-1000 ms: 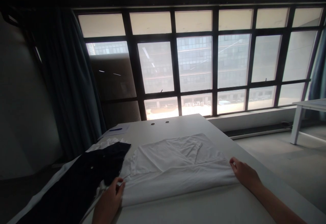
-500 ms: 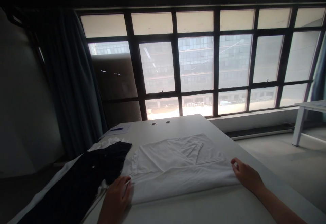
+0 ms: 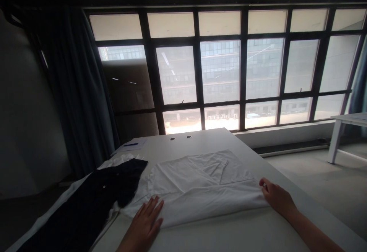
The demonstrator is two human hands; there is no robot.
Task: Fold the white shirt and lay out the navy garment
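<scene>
Left hand (image 3: 143, 221) slid onto the white garment (image 3: 200, 191).

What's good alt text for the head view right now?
A bare left hand lies flat, fingers spread, on a partly folded white cloth garment, with the bare right hand at its right edge. A black buttoned garment lies beside it on a white table, facing a black-framed window.
</scene>
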